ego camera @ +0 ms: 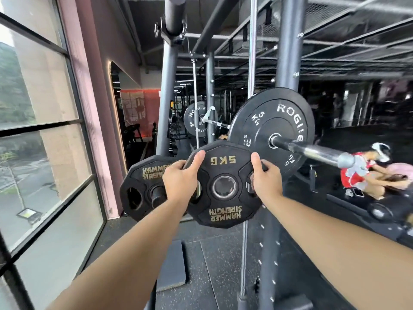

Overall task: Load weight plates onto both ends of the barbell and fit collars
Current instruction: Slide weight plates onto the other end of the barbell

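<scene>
I hold a black 5 kg Hammer Strength plate [223, 184] upright and upside down in front of me. My left hand [182, 180] grips its left edge and my right hand [264, 177] grips its right edge, thumbs on the face. Behind it to the right, the barbell sleeve [312, 151] sticks out toward me with a black Rogue bumper plate [271, 128] on it. The bar's far end carries another Rogue plate [194, 119]. No collar shows on the near sleeve.
A second Hammer Strength plate [145, 186] hangs on a storage peg at the left. Rack uprights [166, 97] stand around the bar. Large windows [33, 153] line the left side. A person in red [362, 173] crouches on the floor at the right.
</scene>
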